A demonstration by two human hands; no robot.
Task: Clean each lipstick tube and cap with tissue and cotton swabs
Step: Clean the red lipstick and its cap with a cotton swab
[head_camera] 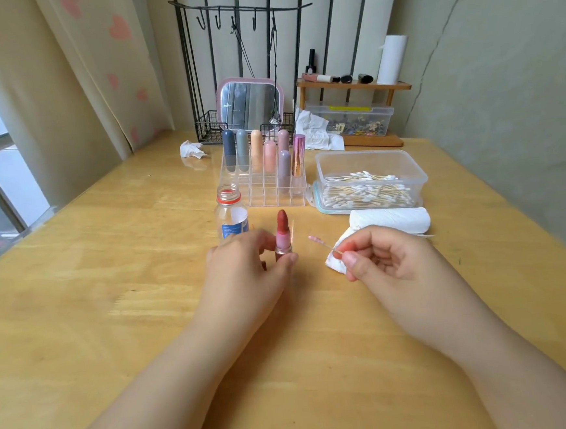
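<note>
Pale yellow wood makes up the desk [109,262], and near its middle an uncapped lipstick [282,236] is held upright by the left hand [245,274], whose thumb and fingers are curled around the tube's base. The red stick is wound up above a pink inner sleeve. Just right of it, and apart from it, a cotton swab [324,244] is pinched between thumb and forefinger of the right hand [390,260]; its pink-stained tip is pointed toward the lipstick without touching it. A crumpled tissue [334,261] is seen under the right hand's fingers; whether it is also gripped cannot be told. Behind the left hand an open clear bottle [231,215] with a blue label is stood. Further toward the far edge a clear organiser [266,188] is placed, in which seven capped lipsticks [257,148] are stood upright. To its right a clear tub [370,180] of cotton swabs is set, with a roll of paper towel [390,221] laid on its side just in front. At the far edge a small mirror [251,103], a wooden shelf [354,88] and more crumpled tissue [192,149] are seen.
</note>
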